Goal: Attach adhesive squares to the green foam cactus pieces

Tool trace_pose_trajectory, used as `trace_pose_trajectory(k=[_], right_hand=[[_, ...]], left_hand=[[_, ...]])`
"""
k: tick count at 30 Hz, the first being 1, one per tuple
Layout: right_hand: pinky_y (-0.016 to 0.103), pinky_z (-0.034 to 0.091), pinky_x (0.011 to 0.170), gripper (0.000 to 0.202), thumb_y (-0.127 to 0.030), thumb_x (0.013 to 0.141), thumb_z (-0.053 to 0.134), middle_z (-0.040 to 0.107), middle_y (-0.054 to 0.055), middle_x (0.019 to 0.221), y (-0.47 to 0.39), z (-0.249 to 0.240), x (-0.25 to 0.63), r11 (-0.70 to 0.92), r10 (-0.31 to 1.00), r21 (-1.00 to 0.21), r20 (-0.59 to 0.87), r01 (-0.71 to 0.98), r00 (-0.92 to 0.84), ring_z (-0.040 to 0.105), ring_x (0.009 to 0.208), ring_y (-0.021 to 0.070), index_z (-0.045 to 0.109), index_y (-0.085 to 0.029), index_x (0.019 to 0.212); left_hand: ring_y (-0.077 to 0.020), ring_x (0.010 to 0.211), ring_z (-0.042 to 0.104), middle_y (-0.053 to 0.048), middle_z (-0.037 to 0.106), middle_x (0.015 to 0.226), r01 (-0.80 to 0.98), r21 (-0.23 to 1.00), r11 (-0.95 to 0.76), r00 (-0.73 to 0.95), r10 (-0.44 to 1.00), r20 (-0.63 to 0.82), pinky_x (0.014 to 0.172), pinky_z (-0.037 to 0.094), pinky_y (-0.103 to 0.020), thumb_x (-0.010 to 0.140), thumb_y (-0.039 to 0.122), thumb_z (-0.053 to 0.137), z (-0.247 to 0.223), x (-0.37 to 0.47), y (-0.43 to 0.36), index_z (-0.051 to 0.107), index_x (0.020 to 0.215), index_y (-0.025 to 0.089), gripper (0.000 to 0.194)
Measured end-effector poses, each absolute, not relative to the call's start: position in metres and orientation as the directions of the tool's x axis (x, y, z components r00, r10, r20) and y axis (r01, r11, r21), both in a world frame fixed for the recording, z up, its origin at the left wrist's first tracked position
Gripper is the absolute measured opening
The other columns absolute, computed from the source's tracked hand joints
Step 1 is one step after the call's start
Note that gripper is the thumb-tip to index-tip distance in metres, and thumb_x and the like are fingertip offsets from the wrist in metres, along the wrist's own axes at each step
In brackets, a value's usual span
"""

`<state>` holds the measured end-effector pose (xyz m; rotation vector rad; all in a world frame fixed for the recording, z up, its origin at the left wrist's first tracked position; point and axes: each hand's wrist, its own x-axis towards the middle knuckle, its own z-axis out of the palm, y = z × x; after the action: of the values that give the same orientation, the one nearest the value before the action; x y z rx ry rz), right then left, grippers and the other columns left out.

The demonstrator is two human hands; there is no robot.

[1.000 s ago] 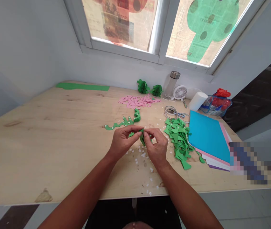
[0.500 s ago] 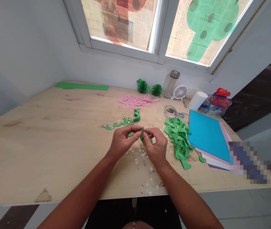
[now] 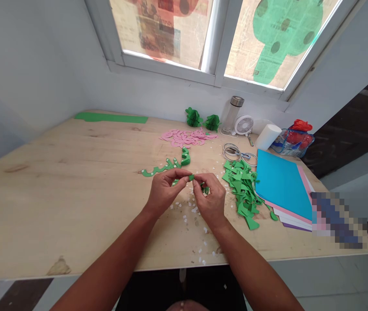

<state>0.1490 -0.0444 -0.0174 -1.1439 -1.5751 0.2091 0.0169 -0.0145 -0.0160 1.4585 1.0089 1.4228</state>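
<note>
Between my fingertips is a green paper cutout (image 3: 191, 177), mostly covered by my hands. My left hand (image 3: 167, 190) pinches it from the left, thumb against fingers. My right hand (image 3: 211, 196) grips it from the right, and more green paper shows under those fingers. Just beyond my left hand lies a curved green strip (image 3: 151, 172) with small white squares on it. A stack of green cutouts (image 3: 185, 156) stands beside the strip. White paper bits (image 3: 194, 210) are scattered on the table below my hands.
Green scraps (image 3: 244, 190) are heaped to the right, beside scissors (image 3: 232, 151) and blue paper sheets (image 3: 283, 183). Pink cutouts (image 3: 187, 137) lie farther back. A bottle (image 3: 233, 114), a small fan (image 3: 244, 125) and a white roll (image 3: 268, 136) stand near the wall.
The green cutout has turned in my fingers; its hanging part no longer shows between my hands, and more green appears under my right fingers. Both hands stay in nearly the same place.
</note>
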Motion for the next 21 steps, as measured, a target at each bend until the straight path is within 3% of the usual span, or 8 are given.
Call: trace_pose_trajectory(k=[9,16,21], right_hand=[[0.035,0.048,0.079,0.016,-0.02,0.084,0.053,0.068,0.008,0.091,-0.04,-0.012,0.161,0.476,0.765,-0.682,0.632,0.555,0.122,0.061,0.089,0.02,0.064,-0.019,0.095],[0.032,0.047,0.081,0.022,-0.035,0.085,0.053,0.071,0.005,0.095,-0.034,-0.009,0.167,0.331,0.943,-0.899,0.31,0.287,-0.117,0.064,0.091,0.0194,0.069,-0.021,0.092],[0.026,0.047,0.061,0.029,-0.045,0.08,0.057,0.066,0.002,0.073,-0.033,-0.012,0.166,0.062,0.976,-0.997,0.05,0.052,-0.212,0.06,0.066,0.0144,0.067,-0.017,0.08]], left_hand=[[-0.0157,0.068,0.065,-0.002,0.068,0.071,-0.174,0.964,-0.2,0.113,0.969,0.221,0.067,0.053,-0.028,0.068,0.024,0.072,-0.013,0.008,-0.011,0.07,0.079,0.018,0.013],[-0.013,0.062,0.059,0.001,0.061,0.064,-0.214,0.967,-0.141,0.268,0.943,0.197,0.064,0.051,-0.027,0.069,0.021,0.07,-0.006,0.002,-0.011,0.065,0.088,0.017,0.02],[-0.0123,0.062,0.058,0.002,0.059,0.064,-0.213,0.97,-0.12,0.347,0.918,0.19,0.064,0.05,-0.027,0.07,0.019,0.067,-0.007,0.0,-0.01,0.062,0.091,0.017,0.022]])
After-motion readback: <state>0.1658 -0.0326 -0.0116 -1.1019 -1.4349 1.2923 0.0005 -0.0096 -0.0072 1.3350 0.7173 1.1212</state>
